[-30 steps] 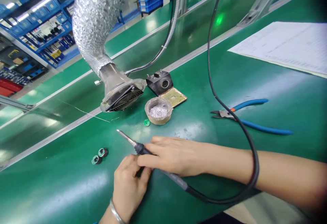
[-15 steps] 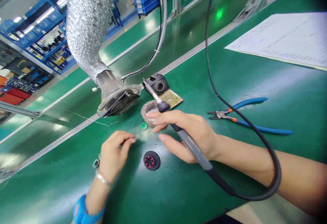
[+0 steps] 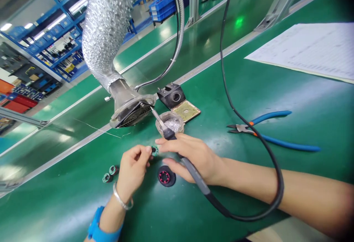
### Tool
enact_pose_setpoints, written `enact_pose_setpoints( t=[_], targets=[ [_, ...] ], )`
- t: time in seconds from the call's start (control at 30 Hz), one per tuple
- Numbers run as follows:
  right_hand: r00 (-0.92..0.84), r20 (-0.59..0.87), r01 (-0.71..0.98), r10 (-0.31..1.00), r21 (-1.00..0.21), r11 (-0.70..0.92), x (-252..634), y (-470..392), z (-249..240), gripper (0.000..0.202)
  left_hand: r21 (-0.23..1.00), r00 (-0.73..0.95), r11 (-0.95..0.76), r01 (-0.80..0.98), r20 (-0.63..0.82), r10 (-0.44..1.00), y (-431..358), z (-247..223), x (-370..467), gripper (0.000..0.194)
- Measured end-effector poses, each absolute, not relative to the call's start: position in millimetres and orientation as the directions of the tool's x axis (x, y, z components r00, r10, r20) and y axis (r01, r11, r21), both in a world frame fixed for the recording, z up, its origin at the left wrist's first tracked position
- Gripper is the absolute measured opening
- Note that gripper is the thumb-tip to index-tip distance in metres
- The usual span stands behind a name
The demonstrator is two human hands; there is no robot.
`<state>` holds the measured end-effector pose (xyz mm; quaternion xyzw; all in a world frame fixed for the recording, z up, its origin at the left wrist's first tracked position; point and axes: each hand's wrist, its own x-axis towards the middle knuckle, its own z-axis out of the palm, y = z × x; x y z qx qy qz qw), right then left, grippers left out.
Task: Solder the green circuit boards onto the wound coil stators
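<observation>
Green disc (image 3: 155,151) | was pinched between thumb and finger of the left hand (image 3: 135,168), just beyond their tips | soldering iron (image 3: 196,175) was held slantwise in the right hand (image 3: 197,156), set close beside disc; contact could not be told

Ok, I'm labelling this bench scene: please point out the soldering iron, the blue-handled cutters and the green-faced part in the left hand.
Soldering iron (image 3: 195,175): head view, grey section of the handle.
Blue-handled cutters (image 3: 243,128): head view, metal near the pivot.
Green-faced part (image 3: 156,151): head view, its green face.
</observation>
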<state>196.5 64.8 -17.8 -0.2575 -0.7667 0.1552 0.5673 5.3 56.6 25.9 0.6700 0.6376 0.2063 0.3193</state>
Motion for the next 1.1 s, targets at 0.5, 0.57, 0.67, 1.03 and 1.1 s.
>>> enact_pose_setpoints(
  t=[0.5,0.57,0.67,1.03,1.1],
  targets=[
    [-0.582,0.556,0.230,0.593,-0.587,0.776,216.1,55.5,-25.3,0.021,0.777,0.418,-0.203,0.595,-0.085,0.904,15.7,17.3,-20.0,0.045],
    [-0.613,0.510,0.220,0.603,-0.623,0.750,216.7,54.7,-30.7,0.022,0.728,0.422,-0.233,0.644,-0.084,0.903,14.5,9.7,-16.7,0.043],
    [-0.597,0.507,0.190,0.621,-0.663,0.724,213.0,54.4,-35.7,0.025,0.704,0.397,-0.247,0.666,-0.054,0.916,13.5,-1.6,-11.5,0.028],
    [-0.591,0.451,0.187,0.668,-0.729,0.658,195.1,51.3,-27.4,0.027,0.682,0.199,-0.232,0.693,0.128,0.971,1.1,-12.4,2.4,0.021],
    [-0.615,0.434,0.176,0.659,-0.738,0.651,194.3,50.5,-30.9,0.031,0.691,0.251,-0.239,0.682,0.086,0.964,1.6,-10.5,-3.4,0.028]
  ],
)
